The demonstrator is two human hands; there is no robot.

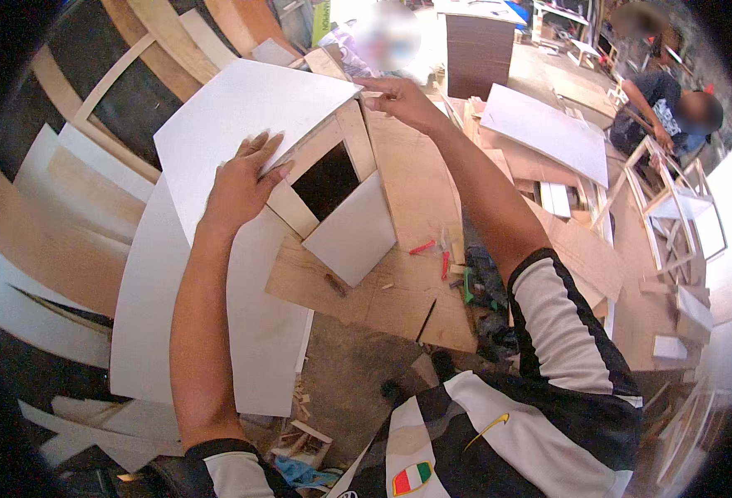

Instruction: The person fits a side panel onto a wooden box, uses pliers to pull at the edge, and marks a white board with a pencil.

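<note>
A white panel (217, 124) lies on top of a small wooden cabinet frame (356, 126). The frame has a dark square opening and a white lower piece (352, 236) on its face. My left hand (246, 183) rests on the panel near its front edge, fingers stretched out and somewhat apart, the thumb over the edge. At the panel's far right corner my right hand (401, 101) grips the edge between thumb and fingers. The cabinet stands on a plywood board (416, 191). What is under the panel is hidden.
On the plywood lie red-handled tools (445, 264), a black pencil-like stick (427, 319) and a brown block (335, 285). White and plywood sheets lean at the left. At right, another person (661, 112) crouches beside an open wooden frame (656, 207). A brown cabinet (478, 58) stands behind.
</note>
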